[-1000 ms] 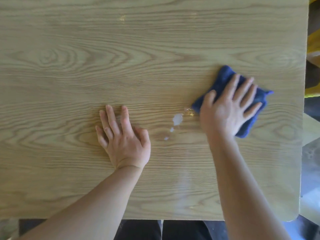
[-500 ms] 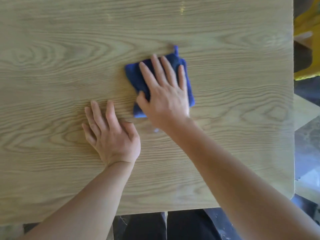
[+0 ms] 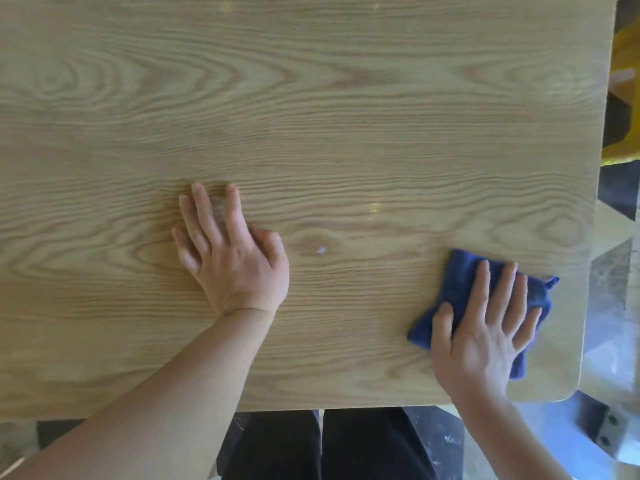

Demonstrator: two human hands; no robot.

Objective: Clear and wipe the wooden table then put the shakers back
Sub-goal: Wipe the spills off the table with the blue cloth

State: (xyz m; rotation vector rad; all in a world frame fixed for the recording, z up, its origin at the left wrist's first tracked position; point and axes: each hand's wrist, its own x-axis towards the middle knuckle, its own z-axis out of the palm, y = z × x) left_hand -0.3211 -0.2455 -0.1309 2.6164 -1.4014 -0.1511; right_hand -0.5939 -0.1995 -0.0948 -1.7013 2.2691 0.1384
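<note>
Head cam looked straight down on the wooden tabletop. Left hand lay flat near the middle of it, fingers straight and a bit spread, holding nothing. Just right of it sat a tiny white speck on the wood. Over by the near right corner, the right hand pressed flat on a folded blue cloth, fingers straight, not gripping it. Shakers weren't anywhere in view.

A folded blue cloth lies flat near the light wooden table's near right corner, seemingly damp.
</note>
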